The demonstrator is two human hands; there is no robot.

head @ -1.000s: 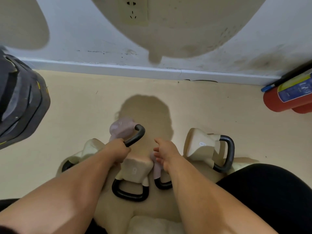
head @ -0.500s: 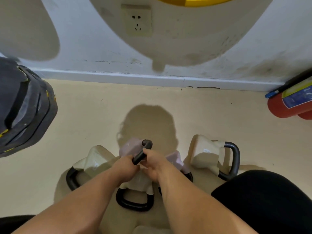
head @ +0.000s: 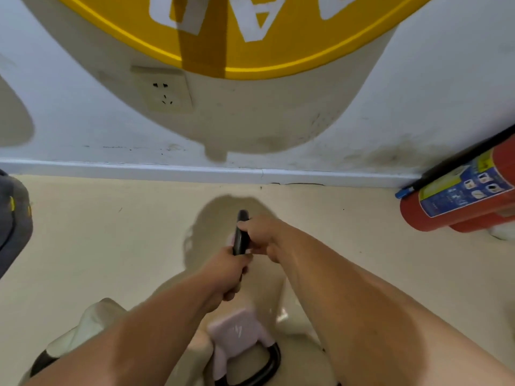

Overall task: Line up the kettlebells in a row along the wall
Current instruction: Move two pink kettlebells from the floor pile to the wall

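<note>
head view: both hands [head: 245, 254] around black kettlebell handle [head: 240, 235]

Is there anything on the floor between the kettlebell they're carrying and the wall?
No. In the head view, only bare beige floor and the person's shadow lie between the held kettlebell's handle and the baseboard.

Hands: left hand [head: 227, 270] and right hand [head: 260, 238] both wrapped around one black kettlebell handle [head: 240, 232], held above the floor [head: 97, 232].
Held kettlebell: only a sliver of pink shows beneath the hands.
Near bottom edge: pink kettlebell [head: 237, 334] lying on the floor between the forearms; cream kettlebell [head: 89, 327] to its left.
Wall: white wall [head: 83, 121] with skirting, power socket [head: 167, 93].
Right: red fire extinguisher [head: 457, 201] lying beside the wall.
</note>
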